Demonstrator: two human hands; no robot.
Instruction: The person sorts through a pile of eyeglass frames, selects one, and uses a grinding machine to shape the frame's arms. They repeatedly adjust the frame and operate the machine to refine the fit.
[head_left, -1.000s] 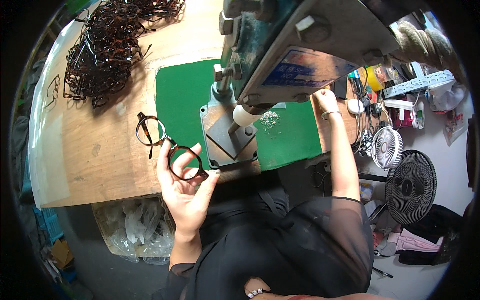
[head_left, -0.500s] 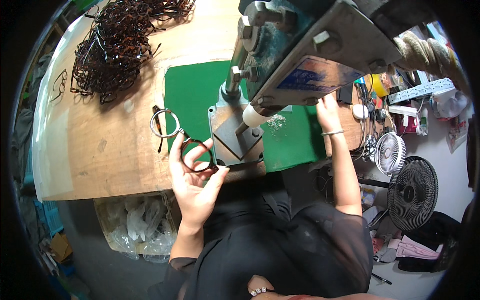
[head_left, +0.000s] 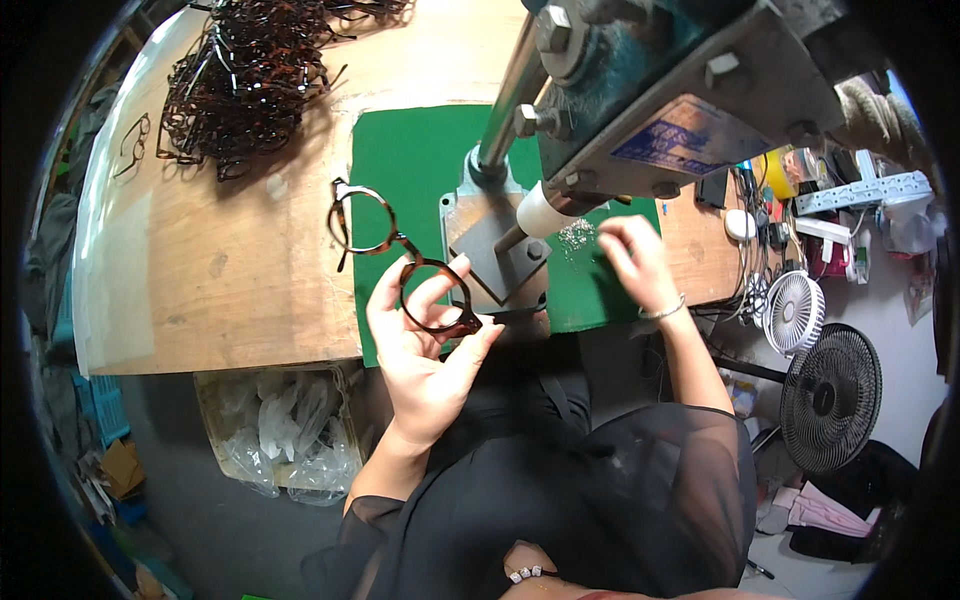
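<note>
In my left hand (head_left: 425, 365) is a round tortoiseshell eyeglass frame (head_left: 408, 236). The fingers and thumb close on the lens rim nearest me, and the frame tilts over the green mat's left edge. Beside it stands a bench press with a metal base (head_left: 462, 228), a diamond-shaped plate (head_left: 500, 262) and a white collar (head_left: 545, 212) on its ram. My right hand (head_left: 645, 265) is at the right of the press, fingers bent and a little apart. Its tips are beside a scatter of tiny shiny pieces (head_left: 577, 236) on the green mat (head_left: 400, 140).
A heap of tortoiseshell frames (head_left: 240, 95) is at the far left, with a single frame (head_left: 135, 145) beside it. Bags fill a bin (head_left: 285, 430) under the table edge. A white fan (head_left: 795, 312), a black fan (head_left: 830, 397) and cables stand at right.
My right hand has come nearer from the far side of the mat to the tiny pieces, its fingers now bent. My left hand still holds the eyeglass frame, slightly turned. The whole view has shifted.
</note>
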